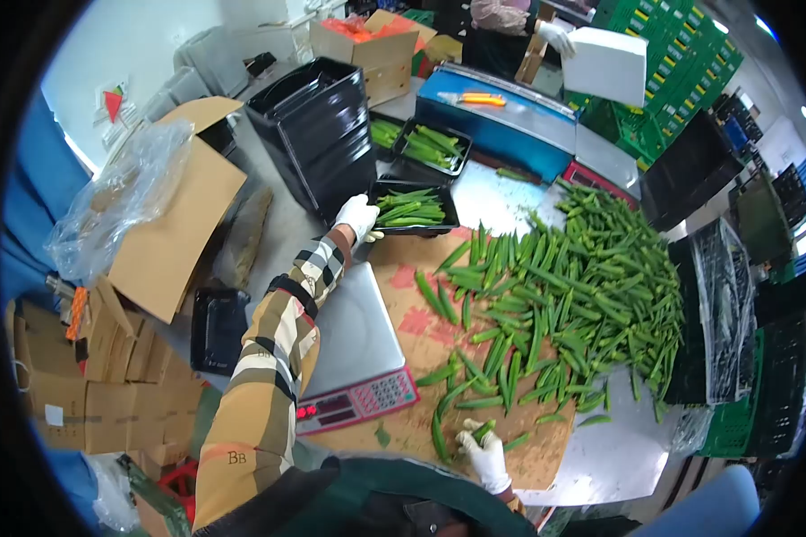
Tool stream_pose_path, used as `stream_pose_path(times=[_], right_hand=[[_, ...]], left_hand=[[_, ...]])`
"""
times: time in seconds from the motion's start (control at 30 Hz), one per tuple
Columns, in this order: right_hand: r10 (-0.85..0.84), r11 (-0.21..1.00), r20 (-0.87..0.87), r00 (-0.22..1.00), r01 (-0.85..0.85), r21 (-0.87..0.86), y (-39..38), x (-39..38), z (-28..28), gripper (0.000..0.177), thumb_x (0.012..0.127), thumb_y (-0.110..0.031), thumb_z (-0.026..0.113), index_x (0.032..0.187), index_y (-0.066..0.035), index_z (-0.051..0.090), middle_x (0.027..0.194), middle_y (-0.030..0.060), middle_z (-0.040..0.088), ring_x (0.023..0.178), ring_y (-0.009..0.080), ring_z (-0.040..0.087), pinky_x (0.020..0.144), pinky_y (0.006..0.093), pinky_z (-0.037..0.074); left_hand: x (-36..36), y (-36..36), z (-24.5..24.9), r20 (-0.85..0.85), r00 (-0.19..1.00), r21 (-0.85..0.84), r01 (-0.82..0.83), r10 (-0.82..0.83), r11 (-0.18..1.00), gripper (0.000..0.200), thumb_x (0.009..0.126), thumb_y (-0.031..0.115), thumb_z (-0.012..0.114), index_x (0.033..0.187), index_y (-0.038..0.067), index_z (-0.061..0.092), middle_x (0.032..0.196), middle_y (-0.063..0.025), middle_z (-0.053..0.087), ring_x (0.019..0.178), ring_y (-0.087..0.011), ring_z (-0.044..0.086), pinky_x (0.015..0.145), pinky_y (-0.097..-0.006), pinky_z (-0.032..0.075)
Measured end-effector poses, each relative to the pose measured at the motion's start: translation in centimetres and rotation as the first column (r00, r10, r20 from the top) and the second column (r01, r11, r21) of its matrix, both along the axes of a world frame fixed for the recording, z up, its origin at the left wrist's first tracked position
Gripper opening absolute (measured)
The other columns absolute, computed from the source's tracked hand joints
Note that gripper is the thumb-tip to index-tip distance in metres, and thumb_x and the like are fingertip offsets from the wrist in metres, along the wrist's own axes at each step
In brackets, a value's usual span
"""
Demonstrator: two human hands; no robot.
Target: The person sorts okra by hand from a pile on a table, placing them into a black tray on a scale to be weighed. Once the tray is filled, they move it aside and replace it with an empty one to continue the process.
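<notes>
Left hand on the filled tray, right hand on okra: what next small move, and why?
Probably the left hand lets go of the tray: it lies flat, full of okra, by other filled trays, and the scale is bare.

I'm looking into a produce packing room: okra (582, 286) is lying heaped on cardboard (418, 333) across the bench (600, 465), a digital weighing scale (354, 353) is sitting beside it, a filled tray (412, 210) is resting by a stack of empty black trays (318, 125), and green crates (672, 72) and cardboard boxes (107, 385) are standing stacked around the edges.
</notes>
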State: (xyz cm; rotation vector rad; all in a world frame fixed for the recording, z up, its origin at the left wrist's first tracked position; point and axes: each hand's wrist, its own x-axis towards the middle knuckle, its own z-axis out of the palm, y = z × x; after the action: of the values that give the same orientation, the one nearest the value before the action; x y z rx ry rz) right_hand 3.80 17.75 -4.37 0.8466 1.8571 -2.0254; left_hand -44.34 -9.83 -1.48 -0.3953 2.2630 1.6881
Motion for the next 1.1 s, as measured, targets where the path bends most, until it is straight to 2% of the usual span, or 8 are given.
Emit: stream_pose_path(times=[0.23,0.27,0.4,0.53,0.77,0.93,1.03,1.1], right_hand=[[-0.087,0.996,0.06,0.994,0.088,-0.009,2.1,-1.2,-2.5,0.035,0.097,-0.004,0.066,0.129,0.007,0.057,0.101,0.0077,0.069,0.087,0.0144,0.069,0.071,0.0267,0.058],[-0.077,0.997,0.065,0.995,0.077,-0.007,2.2,-1.3,-3.0,0.034,0.097,-0.004,0.066,0.129,0.007,0.057,0.1,0.0079,0.069,0.086,0.0144,0.068,0.07,0.0264,0.058],[-0.072,0.997,0.099,0.992,0.075,-0.021,1.9,-2.7,-2.4,0.033,0.098,-0.004,0.065,0.128,0.007,0.058,0.099,0.0073,0.07,0.086,0.014,0.068,0.069,0.0259,0.057],[-0.036,0.999,0.074,0.997,0.034,0.029,1.8,-3.2,-1.6,0.031,0.098,-0.004,0.065,0.127,0.006,0.06,0.099,0.0078,0.07,0.085,0.0135,0.068,0.069,0.0255,0.057],[-0.014,0.998,0.044,0.999,0.012,0.057,2.6,-2.7,-1.7,0.028,0.097,-0.008,0.068,0.122,0.004,0.065,0.093,0.0051,0.072,0.081,0.0108,0.067,0.069,0.0246,0.055],[0.183,0.965,-0.173,0.968,-0.143,0.22,1.4,-3.0,-1.5,0.022,0.095,-0.01,0.072,0.114,0.001,0.071,0.093,0.0034,0.074,0.084,0.0085,0.066,0.077,0.025,0.053],[0.244,0.932,-0.121,0.962,-0.198,0.305,-0.3,-3.8,1.6,0.025,0.095,-0.009,0.072,0.117,0.002,0.071,0.097,0.0033,0.074,0.088,0.0084,0.066,0.082,0.024,0.052],[0.21,0.968,-0.074,0.975,-0.196,0.158,-0.7,-3.2,1.1,0.032,0.095,-0.011,0.072,0.124,0.003,0.068,0.101,0.0022,0.074,0.091,0.0067,0.064,0.084,0.023,0.051]], left_hand=[[-8.6,2.2,0.4,-0.07,0.996,-0.119,0.053,-0.062,0.992,0.022,0.093,0.01,0.052,0.111,-0.001,0.058,0.096,-0.0229,0.068,0.065,-0.0371,0.073,0.048,-0.0413,0.059],[-9.5,1.9,0.2,-0.053,0.994,-0.196,0.081,-0.093,0.977,0.022,0.094,0.013,0.053,0.111,0.002,0.062,0.098,-0.0218,0.071,0.078,-0.0388,0.074,0.06,-0.0453,0.061],[-10.1,0.3,-2.5,-0.106,0.957,-0.815,0.072,-0.27,0.575,0.024,0.095,0.022,0.059,0.115,0.011,0.068,0.108,-0.0186,0.073,0.104,-0.0371,0.07,0.086,-0.0511,0.056],[-4.8,0.3,-1.6,-0.285,0.916,-0.755,-0.034,-0.281,0.655,0.053,0.096,0.033,0.061,0.141,0.012,0.043,0.123,-0.0207,0.064,0.106,-0.042,0.067,0.087,-0.0524,0.054],[6.3,-8.2,4.9,-0.368,0.883,-0.618,0.0,-0.29,0.787,0.069,0.093,0.04,0.065,0.15,0.009,0.043,0.137,-0.0207,0.058,0.129,-0.0376,0.053,0.11,-0.0438,0.041],[16.6,-15.4,8.9,-0.592,0.78,-0.705,-0.379,-0.203,0.6,0.056,0.095,0.03,0.066,0.143,0.004,0.052,0.14,-0.0199,0.057,0.13,-0.0366,0.051,0.112,-0.044,0.039],[22.7,-19.2,6.8,-0.687,0.721,-0.641,-0.545,-0.089,0.541,0.054,0.097,0.029,0.063,0.142,0.002,0.052,0.136,-0.023,0.058,0.125,-0.039,0.054,0.109,-0.0453,0.041],[26.5,-21.0,3.2,-0.575,0.818,-0.732,-0.524,0.018,0.436,0.051,0.098,0.027,0.062,0.141,0.001,0.053,0.13,-0.0228,0.061,0.117,-0.0396,0.057,0.103,-0.0463,0.045]])
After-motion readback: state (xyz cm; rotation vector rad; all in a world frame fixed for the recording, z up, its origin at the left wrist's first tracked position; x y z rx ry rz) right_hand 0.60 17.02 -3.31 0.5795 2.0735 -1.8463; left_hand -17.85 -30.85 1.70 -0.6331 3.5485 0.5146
